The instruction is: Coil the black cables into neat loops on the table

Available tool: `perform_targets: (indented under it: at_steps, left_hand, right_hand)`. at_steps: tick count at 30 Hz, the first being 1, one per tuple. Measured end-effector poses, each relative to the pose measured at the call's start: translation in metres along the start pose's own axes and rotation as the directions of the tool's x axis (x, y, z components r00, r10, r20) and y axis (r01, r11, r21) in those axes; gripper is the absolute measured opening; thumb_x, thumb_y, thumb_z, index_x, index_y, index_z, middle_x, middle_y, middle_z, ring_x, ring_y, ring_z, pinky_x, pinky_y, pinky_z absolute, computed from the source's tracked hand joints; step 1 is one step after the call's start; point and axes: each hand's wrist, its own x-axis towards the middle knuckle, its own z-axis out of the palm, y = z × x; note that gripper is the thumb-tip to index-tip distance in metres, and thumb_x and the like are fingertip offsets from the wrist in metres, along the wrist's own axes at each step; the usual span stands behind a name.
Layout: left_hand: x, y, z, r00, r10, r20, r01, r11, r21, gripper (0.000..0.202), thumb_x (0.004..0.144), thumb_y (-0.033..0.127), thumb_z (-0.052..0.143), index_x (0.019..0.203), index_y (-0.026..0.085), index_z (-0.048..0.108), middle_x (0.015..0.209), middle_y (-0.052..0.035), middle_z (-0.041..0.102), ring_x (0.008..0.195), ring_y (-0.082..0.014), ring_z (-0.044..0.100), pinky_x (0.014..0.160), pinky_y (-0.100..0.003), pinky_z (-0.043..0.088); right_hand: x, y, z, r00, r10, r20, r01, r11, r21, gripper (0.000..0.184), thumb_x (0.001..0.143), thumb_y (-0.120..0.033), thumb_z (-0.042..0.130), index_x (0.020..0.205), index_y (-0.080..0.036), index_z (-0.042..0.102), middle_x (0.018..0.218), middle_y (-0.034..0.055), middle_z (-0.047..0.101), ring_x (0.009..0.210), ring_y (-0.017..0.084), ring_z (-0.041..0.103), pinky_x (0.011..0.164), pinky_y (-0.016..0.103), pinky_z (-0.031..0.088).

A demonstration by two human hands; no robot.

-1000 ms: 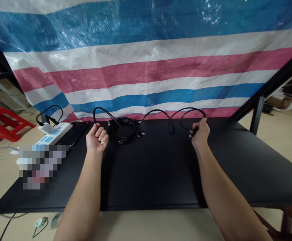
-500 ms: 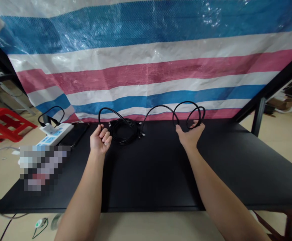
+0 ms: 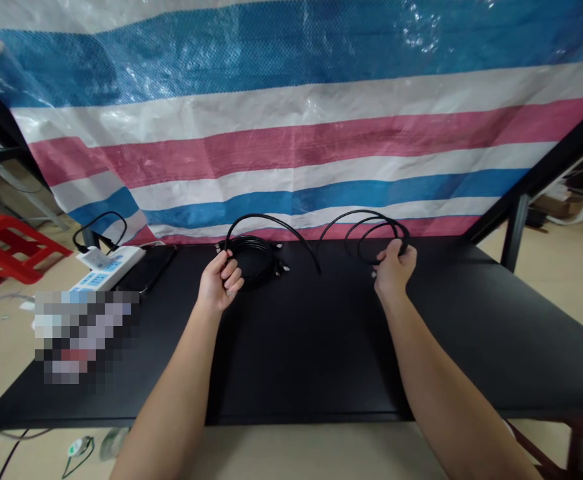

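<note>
My left hand (image 3: 221,280) is closed on a thin black cable (image 3: 271,218), pinching it between thumb and finger. From there the cable arches to the right, dips near the table top and rises into loose loops at my right hand (image 3: 394,265). My right hand is closed around those loops, and a small light-coloured tip shows beside its thumb side. Behind my left hand a coil of black cables (image 3: 255,259) with several metal plug ends lies on the black table (image 3: 301,360). My left hand partly hides that coil.
At the left stand a white power strip (image 3: 114,265) with a plugged-in white charger (image 3: 94,257) and a dark phone (image 3: 154,265). A blurred patch (image 3: 86,333) covers something nearer. A striped sheet (image 3: 291,147) hangs behind the table. A red stool (image 3: 16,248) is on the floor.
My left hand has shifted right with the cable. My right hand has moved slightly right and closed round the loops, and the cable between my hands now arches and sags differently.
</note>
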Motion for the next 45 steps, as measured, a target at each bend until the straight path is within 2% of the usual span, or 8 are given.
perform_targets:
  at_steps: [9,15,21,25,28,32,37,45]
  left_hand:
    - [0.000,-0.011,0.009,0.998,0.009,-0.068,-0.011,0.999,-0.041,0.029,0.092,0.019,0.040,0.066,0.016,0.053,0.046,0.0086,0.021,0.032,-0.0048,0.020,0.030,-0.015,0.017]
    - [-0.006,-0.014,0.016,1.000,0.004,0.008,-0.003,0.996,-0.086,0.023,0.089,0.018,0.042,0.073,0.015,0.057,0.053,0.0046,0.033,0.042,-0.0073,0.035,0.040,-0.018,0.033]
    - [-0.011,-0.025,0.024,0.994,-0.095,0.057,0.100,0.991,-0.092,0.019,0.088,0.024,0.044,0.072,0.018,0.053,0.061,0.0015,0.040,0.053,-0.0110,0.044,0.052,-0.023,0.043]
    - [-0.013,-0.030,0.025,0.987,-0.135,0.083,0.141,0.987,-0.078,0.017,0.086,0.028,0.048,0.072,0.020,0.051,0.062,0.0014,0.041,0.054,-0.0118,0.046,0.054,-0.025,0.043]
    - [-0.011,-0.029,0.023,0.985,-0.140,0.096,0.147,0.987,-0.064,0.023,0.089,0.034,0.046,0.071,0.020,0.049,0.059,0.0026,0.039,0.049,-0.0108,0.042,0.049,-0.022,0.040]
    - [-0.006,-0.032,0.019,0.971,-0.212,0.113,0.209,0.977,0.038,0.042,0.090,0.051,0.038,0.063,0.019,0.042,0.048,0.0063,0.029,0.037,-0.0082,0.030,0.040,-0.020,0.033]
    - [-0.004,-0.047,0.019,0.923,-0.342,0.175,0.296,0.923,0.245,0.050,0.083,0.057,0.049,0.053,0.018,0.040,0.044,0.0057,0.034,0.036,-0.0098,0.040,0.042,-0.025,0.041]
    - [-0.004,-0.066,0.019,0.980,-0.134,0.146,0.086,0.952,0.294,0.026,0.054,0.028,0.085,0.060,0.010,0.067,0.090,-0.0081,0.066,0.084,-0.0193,0.065,0.078,-0.031,0.050]
  right_hand:
    - [-0.023,-0.012,0.013,0.935,0.091,0.341,-0.208,0.924,0.321,0.061,0.062,-0.079,0.053,0.053,-0.024,0.027,0.039,-0.0093,0.029,0.033,0.006,0.029,0.029,0.019,0.020]
    - [-0.028,0.000,0.017,0.948,-0.126,0.294,0.076,0.982,0.175,0.064,0.038,-0.063,0.079,0.068,-0.024,0.038,0.062,-0.0062,0.047,0.050,0.009,0.039,0.044,0.023,0.035]
    - [-0.055,0.007,0.024,0.841,-0.285,0.460,0.307,0.951,0.028,0.095,0.021,-0.051,0.087,0.102,-0.023,0.047,0.079,-0.0034,0.043,0.065,0.014,0.044,0.051,0.028,0.040]
    - [-0.074,-0.002,0.033,0.865,-0.310,0.395,0.344,0.939,-0.017,0.080,0.032,-0.049,0.085,0.098,-0.022,0.049,0.076,-0.0042,0.044,0.066,0.015,0.047,0.058,0.030,0.044]
    - [-0.070,-0.009,0.035,0.942,-0.182,0.282,0.196,0.980,-0.022,0.042,0.055,-0.045,0.075,0.074,-0.023,0.046,0.061,-0.0067,0.044,0.056,0.012,0.045,0.056,0.029,0.043]
    - [-0.047,-0.014,0.030,0.984,0.111,0.137,-0.137,0.972,0.193,0.041,0.062,-0.043,0.068,0.059,-0.024,0.031,0.051,-0.0070,0.047,0.042,0.008,0.040,0.038,0.022,0.030]
    - [-0.035,-0.024,0.021,0.914,0.267,0.306,-0.384,0.814,0.437,0.046,0.064,-0.038,0.069,0.053,-0.023,0.026,0.040,-0.0099,0.032,0.036,0.007,0.035,0.030,0.018,0.020]
    - [-0.049,-0.038,0.021,0.737,0.321,0.594,-0.635,0.629,0.448,0.062,0.069,-0.065,0.061,0.053,-0.022,0.019,0.036,-0.0102,0.017,0.036,0.007,0.023,0.033,0.019,0.023]
